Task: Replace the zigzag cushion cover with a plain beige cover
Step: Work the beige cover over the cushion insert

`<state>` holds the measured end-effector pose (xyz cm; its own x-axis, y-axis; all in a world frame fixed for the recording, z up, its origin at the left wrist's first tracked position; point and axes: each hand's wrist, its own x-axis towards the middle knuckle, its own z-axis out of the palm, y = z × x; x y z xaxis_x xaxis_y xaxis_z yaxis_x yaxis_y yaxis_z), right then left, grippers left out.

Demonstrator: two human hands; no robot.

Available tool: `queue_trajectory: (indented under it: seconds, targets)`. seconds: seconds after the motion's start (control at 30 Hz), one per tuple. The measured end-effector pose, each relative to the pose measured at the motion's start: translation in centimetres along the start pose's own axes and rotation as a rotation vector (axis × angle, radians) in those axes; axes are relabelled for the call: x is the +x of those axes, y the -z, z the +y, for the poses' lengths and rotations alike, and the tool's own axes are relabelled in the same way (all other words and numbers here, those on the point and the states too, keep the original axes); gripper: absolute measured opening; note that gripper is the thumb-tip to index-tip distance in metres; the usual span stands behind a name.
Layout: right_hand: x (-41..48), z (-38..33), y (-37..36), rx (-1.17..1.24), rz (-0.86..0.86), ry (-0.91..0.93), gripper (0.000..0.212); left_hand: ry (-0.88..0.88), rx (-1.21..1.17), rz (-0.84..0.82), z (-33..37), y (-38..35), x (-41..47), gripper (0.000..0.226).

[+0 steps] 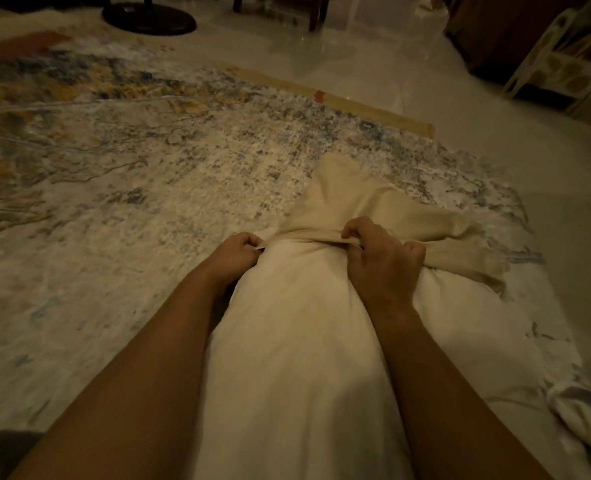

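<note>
cushion (297, 341) end hidden in beige cover (349, 199), dim

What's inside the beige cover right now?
The white cushion enters the beige cover at the opening held by the left hand and right hand. How deep it reaches is hidden by fabric.

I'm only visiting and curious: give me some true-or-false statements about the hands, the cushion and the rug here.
1. The left hand and the right hand both grip the beige cover at its edge. True.
2. The white cushion lies on a patterned rug. True.
3. The white cushion is fully inside the cover. False: most of it lies bare outside.
4. The rug fills the room wall to wall. False: shiny bare floor shows beyond its edge.
</note>
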<state>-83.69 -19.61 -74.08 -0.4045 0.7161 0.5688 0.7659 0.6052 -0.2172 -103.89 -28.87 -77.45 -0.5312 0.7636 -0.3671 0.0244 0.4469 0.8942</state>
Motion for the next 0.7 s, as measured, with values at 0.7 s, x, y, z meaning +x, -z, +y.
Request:
queue_trajectory:
  seconds: [0.7]
  targets:
    - [1.7,-1.0,4.8,0.376,-0.437,-0.221,0.043,-0.229,-0.068,0.172,6.1,-1.5,-5.6,0.007]
